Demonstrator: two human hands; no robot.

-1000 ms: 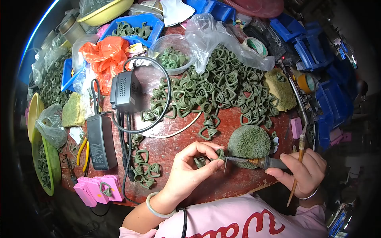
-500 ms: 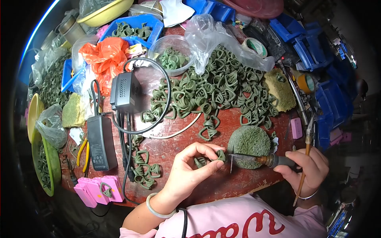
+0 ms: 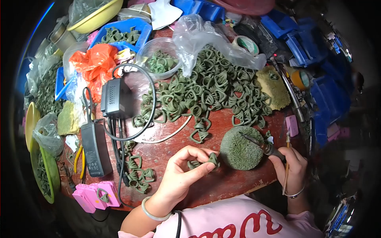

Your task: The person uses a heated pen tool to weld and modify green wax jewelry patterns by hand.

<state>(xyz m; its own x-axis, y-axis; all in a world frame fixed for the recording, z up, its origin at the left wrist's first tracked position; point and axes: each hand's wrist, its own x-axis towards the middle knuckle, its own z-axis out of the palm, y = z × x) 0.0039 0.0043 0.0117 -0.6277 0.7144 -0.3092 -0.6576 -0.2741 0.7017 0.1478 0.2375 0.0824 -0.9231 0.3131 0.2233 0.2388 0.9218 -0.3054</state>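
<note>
So we've swung the tool (image 3: pixel 272 150) off the green ring (image 3: pixel 213 159), over the round pad (image 3: pixel 240 154); our right hand (image 3: pixel 293 170) grips it plus a brush (image 3: pixel 287 160), our left hand (image 3: pixel 181 172) pinches the ring beside the pad.

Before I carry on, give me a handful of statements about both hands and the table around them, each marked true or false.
1. The left hand pinches a green piece. True.
2. The right hand holds nothing. False: it holds a dark-handled tool and a slim brush.
3. In this view, the tool's tip overlaps the round green pad. True.
4. The orange bag is to the right of the pad. False: it is to the left.
5. The yellow-handled pliers are in the left hand. False: they lie away from it.
</note>
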